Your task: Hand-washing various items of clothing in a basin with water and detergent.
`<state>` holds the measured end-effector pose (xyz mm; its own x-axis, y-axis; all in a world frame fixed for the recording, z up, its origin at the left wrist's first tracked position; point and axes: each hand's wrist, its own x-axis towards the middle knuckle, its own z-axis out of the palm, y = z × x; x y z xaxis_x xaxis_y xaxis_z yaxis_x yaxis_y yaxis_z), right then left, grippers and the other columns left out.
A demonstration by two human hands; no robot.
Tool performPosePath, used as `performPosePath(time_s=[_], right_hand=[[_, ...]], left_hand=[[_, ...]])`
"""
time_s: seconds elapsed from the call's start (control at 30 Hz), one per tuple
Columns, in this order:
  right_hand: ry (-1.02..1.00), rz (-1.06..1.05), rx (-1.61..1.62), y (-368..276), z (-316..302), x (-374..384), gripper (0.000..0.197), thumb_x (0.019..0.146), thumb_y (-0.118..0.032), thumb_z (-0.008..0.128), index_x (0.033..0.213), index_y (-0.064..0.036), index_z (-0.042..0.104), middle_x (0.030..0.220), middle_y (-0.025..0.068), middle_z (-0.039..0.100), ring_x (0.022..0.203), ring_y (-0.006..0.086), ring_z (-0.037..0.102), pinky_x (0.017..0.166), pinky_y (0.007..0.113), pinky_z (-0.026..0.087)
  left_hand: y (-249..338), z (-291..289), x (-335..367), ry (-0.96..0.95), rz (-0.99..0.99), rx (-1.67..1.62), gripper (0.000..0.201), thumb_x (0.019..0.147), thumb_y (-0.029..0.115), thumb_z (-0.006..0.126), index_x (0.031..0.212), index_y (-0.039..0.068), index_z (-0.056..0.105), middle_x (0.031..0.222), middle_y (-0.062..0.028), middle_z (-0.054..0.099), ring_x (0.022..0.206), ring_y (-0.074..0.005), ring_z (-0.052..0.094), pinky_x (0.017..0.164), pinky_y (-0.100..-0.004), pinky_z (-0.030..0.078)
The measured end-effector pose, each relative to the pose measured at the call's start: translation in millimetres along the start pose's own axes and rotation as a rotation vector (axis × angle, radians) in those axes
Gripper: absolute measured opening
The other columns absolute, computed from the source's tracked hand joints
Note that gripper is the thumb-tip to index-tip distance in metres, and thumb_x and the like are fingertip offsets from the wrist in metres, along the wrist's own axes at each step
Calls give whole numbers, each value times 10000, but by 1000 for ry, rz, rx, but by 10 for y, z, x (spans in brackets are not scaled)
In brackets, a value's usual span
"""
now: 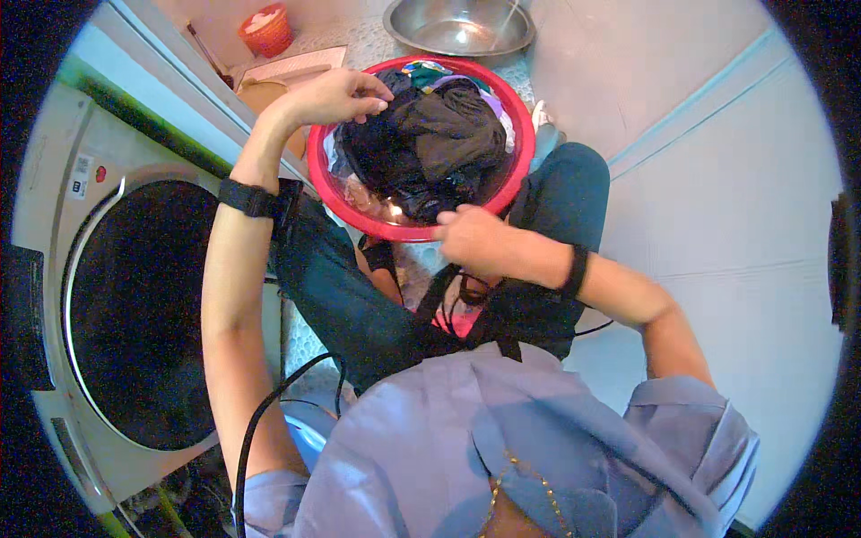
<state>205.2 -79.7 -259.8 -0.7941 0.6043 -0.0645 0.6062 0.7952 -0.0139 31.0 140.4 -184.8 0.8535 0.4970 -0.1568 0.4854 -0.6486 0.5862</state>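
Left hand (pixel 336 97) bends over dark clothes (pixel 439 134); right hand (pixel 475 242) curls beside the red basin (pixel 386 229); cannot tell either grip.

Red tub (pixel 387 229), dark clothes (pixel 430 139) heaped inside (paler pieces (pixel 359 195) around), mottled pale floor (pixel 303 336) beneath

The tub (pixel 386 230) looks like glossy plastic to me, the clothes (pixel 457 134) are matt, wrinkled cloth, and the basin (pixel 462 38) is smooth, shiny metal.
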Motion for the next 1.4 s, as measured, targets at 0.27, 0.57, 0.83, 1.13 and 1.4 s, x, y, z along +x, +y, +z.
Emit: performPosePath(time_s=[0.27, 0.57, 0.83, 1.13, 1.4], right_hand=[[-528, 569, 394, -845, -619, -1314, 164, 678, -179, 598, 774, -47, 588, 686, 160, 596, 675, 329, 592, 590, 418, 477], [-635, 927, 656, -1119, 182, -1975, 194, 675, -190, 604, 765, -19, 606, 683, 171, 594, 643, 342, 576, 562, 392, 458], [-416, 639, 366, -283, -313, -2235, 383, 682, -167, 651, 1033, -40, 568, 985, 127, 575, 947, 316, 518, 813, 366, 431], [62, 512, 507, 1478, -811, -881, 328, 775, -235, 565, 1018, -15, 570, 953, 174, 600, 872, 276, 581, 757, 358, 454], [368, 846, 701, 2422, 1045, -97, 514, 691, -344, 616, 1044, 17, 521, 1001, 212, 571, 936, 294, 555, 806, 375, 432]], left_hand=[[492, 54, 324, -83, 185, 97, 291, 817, 216, 538, 1053, 49, 567, 803, -71, 608, 635, -136, 573, 605, -283, 475], [602, 171, 443, -134, 257, 171, 319, 808, 239, 548, 1062, 47, 563, 799, -88, 600, 651, -144, 583, 593, -288, 469], [273, -113, 275, 316, 41, -455, 316, 852, 252, 524, 1088, 43, 550, 890, -53, 617, 718, -110, 570, 672, -234, 465], [882, 223, 319, 549, -25, -2129, 147, 845, 143, 456, 845, 22, 540, 795, -84, 581, 691, -186, 553, 678, -335, 475], [1800, 728, 246, 223, -162, -2225, 278, 850, 266, 477, 991, 31, 431, 901, -134, 523, 780, -235, 518, 713, -343, 446]])
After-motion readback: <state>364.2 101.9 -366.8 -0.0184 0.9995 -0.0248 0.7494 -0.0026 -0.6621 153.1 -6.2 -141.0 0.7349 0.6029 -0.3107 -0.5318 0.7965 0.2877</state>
